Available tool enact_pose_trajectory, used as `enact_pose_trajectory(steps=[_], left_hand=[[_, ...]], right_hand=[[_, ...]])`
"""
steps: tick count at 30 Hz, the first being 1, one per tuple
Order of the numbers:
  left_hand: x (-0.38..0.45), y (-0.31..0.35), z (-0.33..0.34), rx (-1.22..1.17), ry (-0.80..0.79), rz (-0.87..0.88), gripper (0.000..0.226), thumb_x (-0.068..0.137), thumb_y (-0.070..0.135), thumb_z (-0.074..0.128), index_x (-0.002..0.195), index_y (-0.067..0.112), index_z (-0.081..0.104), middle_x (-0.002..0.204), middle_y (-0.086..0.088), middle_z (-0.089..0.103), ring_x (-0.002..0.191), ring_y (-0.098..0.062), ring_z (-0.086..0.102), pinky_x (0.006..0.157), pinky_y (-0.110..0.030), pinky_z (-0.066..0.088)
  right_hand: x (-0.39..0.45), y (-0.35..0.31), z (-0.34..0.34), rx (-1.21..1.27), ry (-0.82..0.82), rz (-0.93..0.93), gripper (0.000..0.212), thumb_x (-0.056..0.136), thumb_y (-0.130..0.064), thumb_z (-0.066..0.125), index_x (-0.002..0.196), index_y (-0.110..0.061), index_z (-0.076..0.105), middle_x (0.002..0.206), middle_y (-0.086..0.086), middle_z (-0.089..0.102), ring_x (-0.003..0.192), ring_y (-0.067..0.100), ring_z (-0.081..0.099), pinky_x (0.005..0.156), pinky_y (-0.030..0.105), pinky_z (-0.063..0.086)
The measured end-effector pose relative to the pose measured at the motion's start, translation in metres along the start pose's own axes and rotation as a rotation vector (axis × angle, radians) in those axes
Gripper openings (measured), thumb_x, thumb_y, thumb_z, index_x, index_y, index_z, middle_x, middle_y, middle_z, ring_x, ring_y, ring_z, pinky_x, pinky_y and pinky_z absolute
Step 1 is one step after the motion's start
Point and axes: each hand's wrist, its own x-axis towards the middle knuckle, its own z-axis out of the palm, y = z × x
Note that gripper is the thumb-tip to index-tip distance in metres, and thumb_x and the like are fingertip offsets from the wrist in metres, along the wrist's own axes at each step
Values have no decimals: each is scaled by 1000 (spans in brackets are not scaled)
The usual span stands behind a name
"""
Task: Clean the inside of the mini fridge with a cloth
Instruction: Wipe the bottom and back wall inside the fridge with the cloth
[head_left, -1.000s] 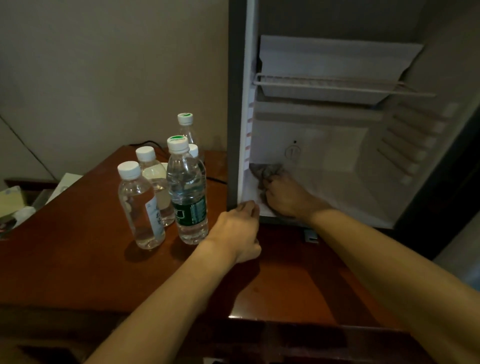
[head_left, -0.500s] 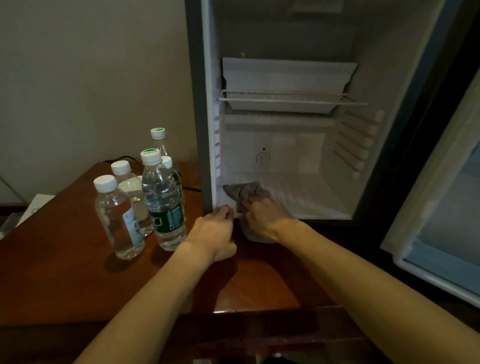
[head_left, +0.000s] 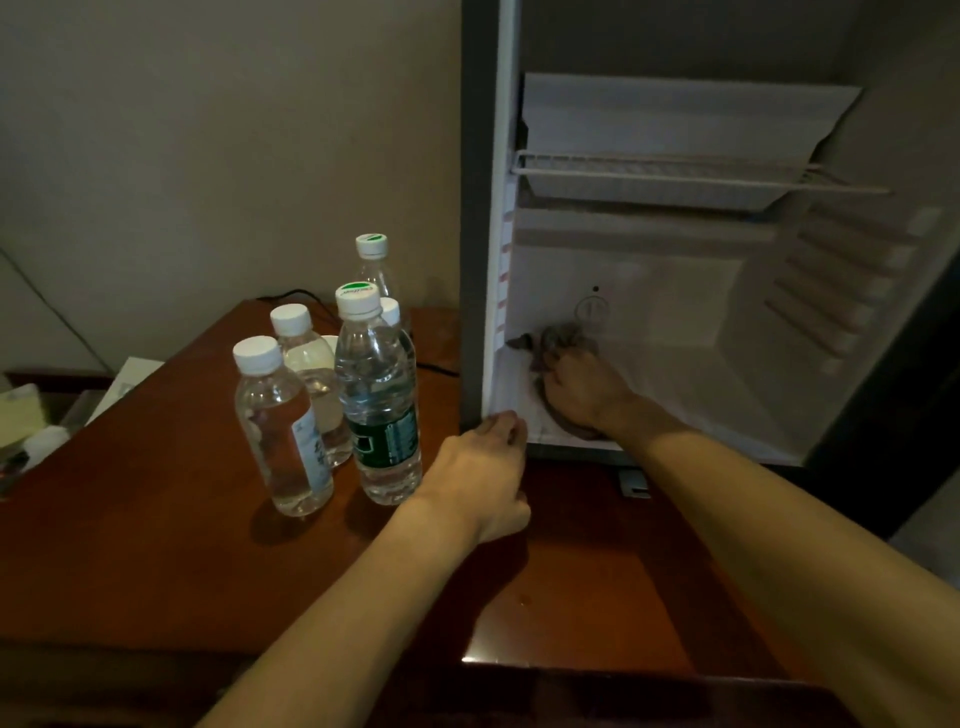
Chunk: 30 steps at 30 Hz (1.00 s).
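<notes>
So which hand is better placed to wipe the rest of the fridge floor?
The right hand: it already holds the cloth inside the fridge. The left hand grips its front edge.

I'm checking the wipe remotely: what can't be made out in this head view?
- Fridge floor under the cloth: covered by the right hand, so its state is unknown.
- Left hand fingertips: curled against the fridge frame, grip unclear.
- Rearmost bottle: mostly hidden behind the front bottles.
- Fridge top and door: cut off by the frame edges.
</notes>
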Motion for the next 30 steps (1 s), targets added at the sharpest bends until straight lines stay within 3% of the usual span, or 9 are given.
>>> enact_pose_trajectory(steps=[4,9,14,19,25,30], left_hand=[[-1,3,-1,6,-15,-7,78,87,35,61,154,7,30,158,-9,28,141,-29,37,104,-43,44],[-3,9,-3,-7,-32,-41,78,84,35,62,152,8,32,154,-9,32,135,-31,43,100,-41,44],[-7,17,-8,-16,-58,-83,75,83,33,64,148,8,36,150,-9,35,128,-33,48,98,-40,45],[-7,18,-8,-13,-64,-95,72,84,34,63,146,10,38,149,-9,37,128,-34,49,99,-41,45],[-4,13,-7,7,-55,-74,65,82,33,62,139,8,45,140,-9,43,124,-32,50,96,-43,48],[-3,9,-5,35,-37,-48,55,82,31,61,131,7,54,135,-10,44,122,-32,50,92,-40,48]], right_hand=[[-13,-5,-4,-2,12,-29,52,91,-30,37,127,0,60,125,24,61,109,39,59,93,39,48],[-56,-19,-13,4,1,-96,47,96,-26,43,133,0,54,137,22,54,121,36,53,100,36,44],[-91,-36,-20,-24,-70,8,42,94,-29,45,128,-7,56,138,15,52,123,34,51,97,38,46],[-120,-42,-14,-93,-27,-112,60,87,-35,33,135,-3,51,139,18,51,129,34,45,104,42,41],[-110,-39,-6,-52,-3,-114,48,95,-31,41,139,-13,49,145,9,47,136,26,40,110,40,38],[-80,-44,-1,-19,-1,-75,46,98,-34,36,139,-19,48,144,5,50,126,28,50,99,41,47]])
